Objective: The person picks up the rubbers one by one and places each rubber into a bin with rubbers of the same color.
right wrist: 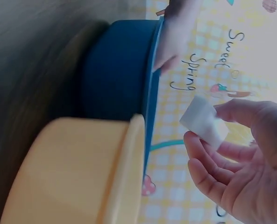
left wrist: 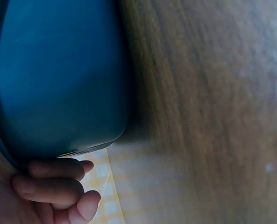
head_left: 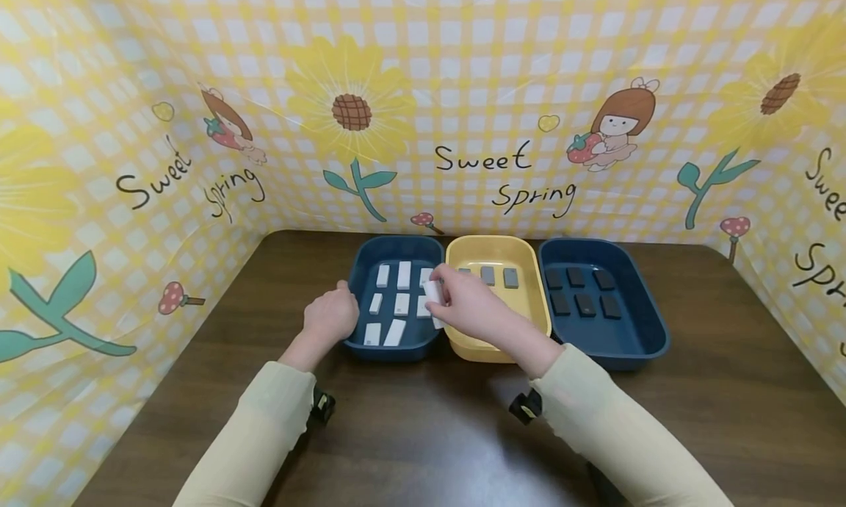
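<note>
My right hand (head_left: 471,305) pinches a white rectangular block (right wrist: 204,122) between thumb and fingers. In the head view the block is over the right rim of the left blue bin (head_left: 396,351), beside the yellow bin. Several white blocks (head_left: 402,303) of differing sizes lie spaced out in that blue bin. My left hand (head_left: 330,312) grips the same bin at its left rim. The left wrist view has its curled fingers (left wrist: 49,189) against the bin's outer wall; the thumb is hidden there.
The yellow bin (head_left: 497,242) stands in the middle, with grey blocks (head_left: 510,278) at its back; my right hand covers part of it. A second blue bin (head_left: 651,331) on the right has several black blocks (head_left: 584,305). All stand on a brown wooden table (head_left: 423,433) before a checked cloth.
</note>
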`<act>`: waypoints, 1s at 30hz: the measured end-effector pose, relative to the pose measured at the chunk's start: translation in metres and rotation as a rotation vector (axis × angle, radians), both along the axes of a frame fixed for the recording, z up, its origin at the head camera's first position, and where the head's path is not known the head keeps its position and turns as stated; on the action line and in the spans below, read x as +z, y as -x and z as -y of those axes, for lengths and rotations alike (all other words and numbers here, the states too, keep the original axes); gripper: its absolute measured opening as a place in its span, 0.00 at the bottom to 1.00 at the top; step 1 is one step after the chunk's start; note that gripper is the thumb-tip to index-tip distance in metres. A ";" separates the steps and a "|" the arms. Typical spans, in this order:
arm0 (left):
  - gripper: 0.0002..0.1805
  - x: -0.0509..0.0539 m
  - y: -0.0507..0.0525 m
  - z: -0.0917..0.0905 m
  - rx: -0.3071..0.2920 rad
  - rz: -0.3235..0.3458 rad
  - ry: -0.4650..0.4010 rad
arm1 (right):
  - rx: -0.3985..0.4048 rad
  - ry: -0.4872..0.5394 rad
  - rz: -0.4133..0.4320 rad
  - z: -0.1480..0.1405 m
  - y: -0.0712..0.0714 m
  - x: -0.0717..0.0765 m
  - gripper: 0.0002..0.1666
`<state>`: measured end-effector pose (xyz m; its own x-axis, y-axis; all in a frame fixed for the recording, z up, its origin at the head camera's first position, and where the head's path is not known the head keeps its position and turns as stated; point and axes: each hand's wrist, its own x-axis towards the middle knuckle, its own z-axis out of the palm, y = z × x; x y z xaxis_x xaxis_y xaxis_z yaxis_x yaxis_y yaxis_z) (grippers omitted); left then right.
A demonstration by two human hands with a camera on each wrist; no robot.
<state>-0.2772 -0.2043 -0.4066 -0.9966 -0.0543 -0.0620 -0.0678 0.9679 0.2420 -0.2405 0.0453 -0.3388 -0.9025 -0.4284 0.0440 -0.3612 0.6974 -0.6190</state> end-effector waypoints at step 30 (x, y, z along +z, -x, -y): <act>0.28 0.002 -0.002 -0.001 0.006 0.009 -0.006 | -0.050 -0.725 -0.206 0.073 0.034 -0.056 0.17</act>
<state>-0.2752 -0.2036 -0.4043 -0.9957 -0.0597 -0.0715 -0.0757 0.9660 0.2474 -0.2741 -0.0281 -0.3949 -0.9255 -0.3735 -0.0631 -0.3777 0.9226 0.0780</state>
